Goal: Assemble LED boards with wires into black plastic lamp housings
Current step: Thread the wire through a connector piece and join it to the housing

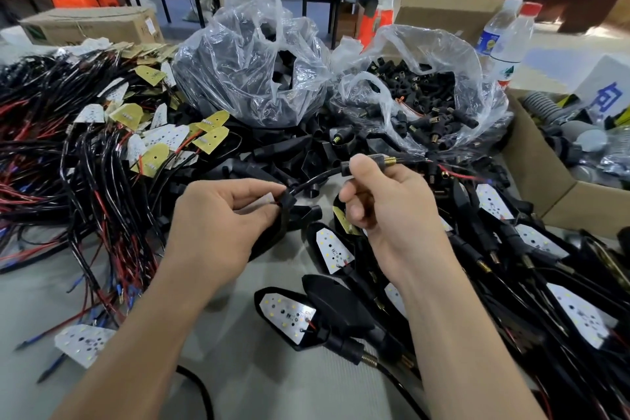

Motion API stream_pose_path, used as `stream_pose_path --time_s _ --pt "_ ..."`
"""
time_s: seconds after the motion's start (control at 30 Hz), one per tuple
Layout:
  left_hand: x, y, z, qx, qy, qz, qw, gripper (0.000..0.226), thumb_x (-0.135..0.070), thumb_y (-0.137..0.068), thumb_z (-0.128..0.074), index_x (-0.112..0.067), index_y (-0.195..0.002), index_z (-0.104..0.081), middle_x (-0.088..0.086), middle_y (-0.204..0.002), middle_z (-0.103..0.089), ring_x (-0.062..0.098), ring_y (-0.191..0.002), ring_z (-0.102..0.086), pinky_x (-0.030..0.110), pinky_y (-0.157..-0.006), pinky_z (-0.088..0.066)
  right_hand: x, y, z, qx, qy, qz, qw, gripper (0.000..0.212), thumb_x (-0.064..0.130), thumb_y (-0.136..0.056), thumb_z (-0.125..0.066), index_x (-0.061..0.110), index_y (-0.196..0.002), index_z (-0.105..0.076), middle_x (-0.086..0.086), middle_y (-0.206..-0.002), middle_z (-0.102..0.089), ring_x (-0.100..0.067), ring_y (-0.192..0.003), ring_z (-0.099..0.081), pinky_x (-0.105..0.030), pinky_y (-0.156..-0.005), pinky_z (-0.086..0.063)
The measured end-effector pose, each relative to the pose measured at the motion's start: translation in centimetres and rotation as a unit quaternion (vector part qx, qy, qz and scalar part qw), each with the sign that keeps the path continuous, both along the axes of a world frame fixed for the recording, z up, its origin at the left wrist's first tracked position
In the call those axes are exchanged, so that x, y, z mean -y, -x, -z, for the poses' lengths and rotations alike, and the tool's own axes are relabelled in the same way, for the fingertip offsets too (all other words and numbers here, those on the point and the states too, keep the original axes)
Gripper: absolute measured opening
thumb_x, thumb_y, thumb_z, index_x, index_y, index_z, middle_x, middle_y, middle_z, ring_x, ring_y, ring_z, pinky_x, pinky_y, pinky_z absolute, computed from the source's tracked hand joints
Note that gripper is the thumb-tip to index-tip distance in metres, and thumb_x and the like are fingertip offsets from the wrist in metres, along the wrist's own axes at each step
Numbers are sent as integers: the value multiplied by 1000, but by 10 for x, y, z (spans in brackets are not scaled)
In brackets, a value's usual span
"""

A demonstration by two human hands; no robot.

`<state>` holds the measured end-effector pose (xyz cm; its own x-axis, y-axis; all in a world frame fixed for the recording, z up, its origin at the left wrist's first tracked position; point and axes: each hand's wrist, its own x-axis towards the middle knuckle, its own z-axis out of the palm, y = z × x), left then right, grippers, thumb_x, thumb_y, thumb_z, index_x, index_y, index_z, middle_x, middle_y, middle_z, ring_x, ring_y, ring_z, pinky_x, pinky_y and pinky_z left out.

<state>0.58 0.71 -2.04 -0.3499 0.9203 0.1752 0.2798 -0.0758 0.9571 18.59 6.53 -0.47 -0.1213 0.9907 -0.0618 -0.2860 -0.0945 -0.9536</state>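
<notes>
The left hand point(221, 215) grips a black lamp housing point(272, 239) just above the table point(272, 392). A black wire point(317, 180) arcs from it to the right hand point(385, 208), which pinches a black stem point(345, 168) with a brass thread point(392, 159).

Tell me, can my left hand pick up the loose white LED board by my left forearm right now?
Probably not yet. Nothing covers the LED board, but the left hand is busy gripping a black housing and would have to let go first.
</notes>
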Motion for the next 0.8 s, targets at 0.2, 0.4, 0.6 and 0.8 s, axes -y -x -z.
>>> stream_pose_path --time_s 0.2,0.4,0.6,0.8 --pt "-3 0 -2 36 -43 -5 998 36 6 -87 -73 -28 -87 -84 0 -81 -80 11 -75 -74 18 -70 -57 -4 -9 0 85 -42 -30 995 17 12 -98 -63 10 -81 -62 -8 -61 -63 -13 -43 -43 -20 -42 -37" --pt "-2 16 -7 17 -54 -1 998 42 4 -89 -71 -37 -88 -83 4 -74 -77 12 -68 -69 21 -71 -57 -4 -7 5 62 -8 -84 994 23 14 -98 -62 13 -76 -62 -10 -65 -65 -16 -48 -44 -25 -50 -39" --pt "0 8 -9 -16 -44 29 998 45 10 -85 -72 -34 -82 -82 -7 -73 -78 0 -65 -70 8 -64 -50 -2 0 7 8 7 -80 997 16 12 -100 -61 8 -85 -62 -12 -66 -68 -15 -45 -48 -22 -45 -38" --pt "-1 3 -3 -33 -47 46 997 45 9 -87 -70 -34 -87 -83 -6 -79 -79 6 -73 -73 16 -70 -56 6 16 15 52 -29 -133 989 26 9 -99 -63 6 -73 -69 -14 -66 -68 -14 -46 -51 -20 -44 -38"
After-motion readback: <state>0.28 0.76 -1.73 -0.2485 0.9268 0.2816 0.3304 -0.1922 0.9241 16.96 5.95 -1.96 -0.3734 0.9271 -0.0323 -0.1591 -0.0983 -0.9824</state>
